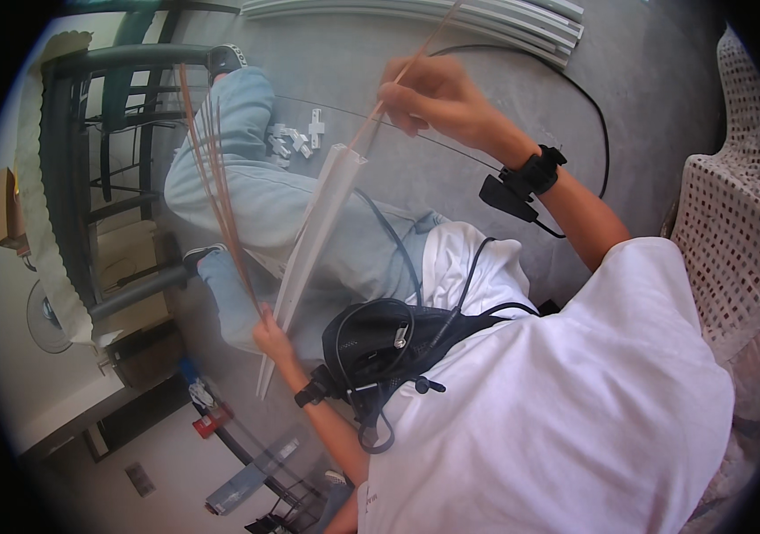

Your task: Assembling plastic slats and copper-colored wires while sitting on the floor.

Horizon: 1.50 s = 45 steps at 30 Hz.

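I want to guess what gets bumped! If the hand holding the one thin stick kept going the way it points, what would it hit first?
That right hand points toward the person's raised knee. Most likely it would meet the top end of the long white channel first, then the light blue trouser leg. Depth is hard to judge here, so it might pass above both.

R hand [420, 93]: motion-blurred | thin stick [398, 80]: top cut by frame edge | white bits [295, 140]: too small, maybe connectors

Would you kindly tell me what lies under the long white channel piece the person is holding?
Under the white channel piece are the person's legs in light blue jeans, and grey floor beyond. What the channel holds inside is hidden from view.
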{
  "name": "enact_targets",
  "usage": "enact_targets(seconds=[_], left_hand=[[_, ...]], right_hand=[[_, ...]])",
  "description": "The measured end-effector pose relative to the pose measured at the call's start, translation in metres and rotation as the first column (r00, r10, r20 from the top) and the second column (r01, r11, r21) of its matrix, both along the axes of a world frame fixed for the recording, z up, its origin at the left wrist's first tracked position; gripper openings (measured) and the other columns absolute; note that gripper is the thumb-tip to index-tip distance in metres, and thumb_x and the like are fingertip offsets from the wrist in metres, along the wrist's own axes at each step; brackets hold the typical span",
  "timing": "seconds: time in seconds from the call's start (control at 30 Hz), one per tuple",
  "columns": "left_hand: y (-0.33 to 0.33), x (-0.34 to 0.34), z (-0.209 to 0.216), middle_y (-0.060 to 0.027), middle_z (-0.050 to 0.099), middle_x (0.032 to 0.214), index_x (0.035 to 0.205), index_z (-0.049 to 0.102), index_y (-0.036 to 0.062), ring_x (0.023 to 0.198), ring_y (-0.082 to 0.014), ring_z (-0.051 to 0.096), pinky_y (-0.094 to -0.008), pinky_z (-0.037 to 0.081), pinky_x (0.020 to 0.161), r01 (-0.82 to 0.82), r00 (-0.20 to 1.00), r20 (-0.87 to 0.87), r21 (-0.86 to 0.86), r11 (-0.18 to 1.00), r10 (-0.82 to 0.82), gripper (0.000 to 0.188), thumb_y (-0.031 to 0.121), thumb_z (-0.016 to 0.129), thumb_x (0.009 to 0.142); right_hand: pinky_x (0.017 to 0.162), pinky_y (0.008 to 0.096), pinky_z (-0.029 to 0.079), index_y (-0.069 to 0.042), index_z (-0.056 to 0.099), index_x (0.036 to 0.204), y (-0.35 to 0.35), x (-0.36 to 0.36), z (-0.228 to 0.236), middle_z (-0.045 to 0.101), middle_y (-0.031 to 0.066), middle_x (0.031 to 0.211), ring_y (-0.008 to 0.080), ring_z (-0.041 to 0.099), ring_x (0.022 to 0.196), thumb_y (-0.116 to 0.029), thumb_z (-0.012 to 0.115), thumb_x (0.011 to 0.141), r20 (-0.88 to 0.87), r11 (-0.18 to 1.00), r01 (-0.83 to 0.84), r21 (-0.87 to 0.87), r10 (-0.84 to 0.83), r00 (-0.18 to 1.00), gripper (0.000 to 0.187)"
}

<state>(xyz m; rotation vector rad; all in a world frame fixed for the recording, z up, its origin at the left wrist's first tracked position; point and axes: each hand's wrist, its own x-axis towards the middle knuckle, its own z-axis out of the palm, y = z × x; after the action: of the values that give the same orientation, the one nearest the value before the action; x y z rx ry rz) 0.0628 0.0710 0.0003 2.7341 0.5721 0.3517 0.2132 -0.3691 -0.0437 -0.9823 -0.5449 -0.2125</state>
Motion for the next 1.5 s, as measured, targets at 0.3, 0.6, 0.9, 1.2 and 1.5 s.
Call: enact_targets(seconds=[0.3, 0.6, 0.9, 1.2, 1.5], left_hand=[[0.001, 0.0, -0.001, -0.0082, 0.044, 0.051, 0.065, 0.051, -0.0091, 0.051, -0.018, 0.037, -0.0382, 0.033, 0.052, 0.044, 0.999, 0.03, -0.011, 0.999, -0.044, 0.057, 0.039, 0.049, 0.095], [0.0, -0.001, 0.0, -0.0111, 0.053, 0.054, 0.071, 0.057, -0.0117, 0.051, -0.0186, 0.043, -0.0377, 0.036, 0.054, 0.05, 0.998, 0.025, -0.038, 0.998, -0.049, 0.056, 0.038, 0.049, 0.095], [-0.002, -0.001, -0.001, -0.0099, 0.045, 0.051, 0.067, 0.052, -0.0113, 0.051, -0.0186, 0.038, -0.0389, 0.033, 0.052, 0.103, 0.992, 0.073, -0.037, 0.994, -0.1, 0.057, 0.039, 0.049, 0.095], [-0.003, 0.0, 0.001, -0.0085, 0.042, 0.051, 0.067, 0.05, -0.0103, 0.051, -0.0179, 0.036, -0.0389, 0.032, 0.051, 0.027, 0.999, 0.017, 0.0, 1.0, -0.027, 0.057, 0.04, 0.049, 0.095], [0.001, 0.0, -0.001, -0.0091, 0.042, 0.051, 0.065, 0.05, -0.0091, 0.051, -0.0183, 0.036, -0.0388, 0.032, 0.052, 0.017, 1.0, 0.0, 0.02, 1.0, -0.017, 0.058, 0.04, 0.049, 0.094]], right_hand=[[0.046, 0.0229, 0.032, 0.001, 0.061, 0.083, 0.001, 0.001, -0.002, 0.052, 0.0018, 0.062, 0.0076, 0.043, 0.052, -0.018, 0.054, 0.096, 0.002, 0.999, -0.037, -0.006, 0.037, 0.999, 0.025], [0.047, 0.0224, 0.033, 0.002, 0.062, 0.082, -0.002, -0.004, 0.007, 0.052, 0.0013, 0.062, 0.0074, 0.044, 0.053, -0.017, 0.054, 0.095, 0.053, 0.998, -0.055, -0.006, 0.055, 0.997, 0.024], [0.052, 0.021, 0.04, 0.001, 0.063, 0.085, 0.013, -0.009, 0.01, 0.055, 0.0009, 0.064, 0.0065, 0.051, 0.057, -0.021, 0.059, 0.093, -0.005, 0.989, -0.139, -0.044, 0.139, 0.99, 0.024], [0.051, 0.02, 0.036, -0.001, 0.064, 0.086, 0.017, -0.011, 0.002, 0.052, -0.0022, 0.064, 0.0047, 0.046, 0.057, -0.026, 0.061, 0.092, -0.097, 0.987, -0.162, 0.005, 0.162, 0.982, 0.026], [0.049, 0.0191, 0.033, -0.002, 0.064, 0.088, -0.002, 0.001, 0.005, 0.051, -0.0032, 0.064, 0.0032, 0.045, 0.056, -0.024, 0.061, 0.091, -0.051, 0.999, 0.029, -0.04, -0.031, 0.998, 0.022]])
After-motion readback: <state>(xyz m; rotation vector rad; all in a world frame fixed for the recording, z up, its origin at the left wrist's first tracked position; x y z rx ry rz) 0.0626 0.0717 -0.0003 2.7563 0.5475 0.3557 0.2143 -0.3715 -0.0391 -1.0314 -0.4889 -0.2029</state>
